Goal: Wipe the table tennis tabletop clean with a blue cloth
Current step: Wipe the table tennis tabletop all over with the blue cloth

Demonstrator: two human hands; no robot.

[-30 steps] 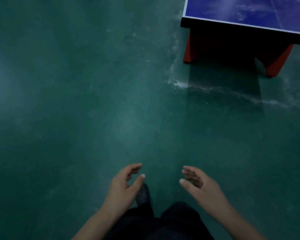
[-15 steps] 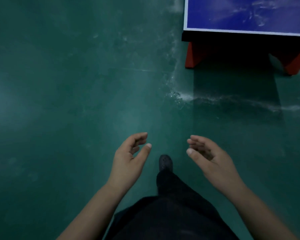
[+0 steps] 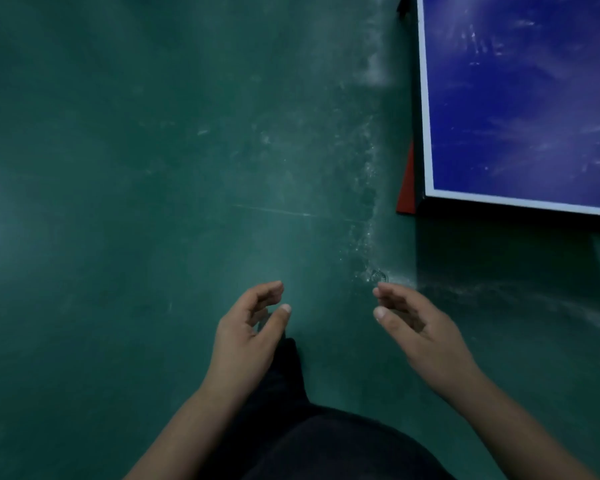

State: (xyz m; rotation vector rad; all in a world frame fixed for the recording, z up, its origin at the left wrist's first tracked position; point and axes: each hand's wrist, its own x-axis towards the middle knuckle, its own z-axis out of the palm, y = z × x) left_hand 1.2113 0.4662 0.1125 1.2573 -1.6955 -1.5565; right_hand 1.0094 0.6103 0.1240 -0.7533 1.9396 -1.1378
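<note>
Both hands, left [image 3: 246, 337] and right [image 3: 426, 337], hang empty with fingers loosely curled above the green floor [image 3: 153, 168], well short of the smeared blue bench [image 3: 520, 98].

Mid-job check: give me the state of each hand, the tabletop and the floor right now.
left hand: open, fingers curled, empty.
right hand: open, fingers curled, empty.
tabletop: blue, streaked with whitish smears, not yet wiped.
floor: green, scuffed, pale dusty marks near the table corner.
blue cloth: not in view.

no readable txt, labels or nos. anywhere
</note>
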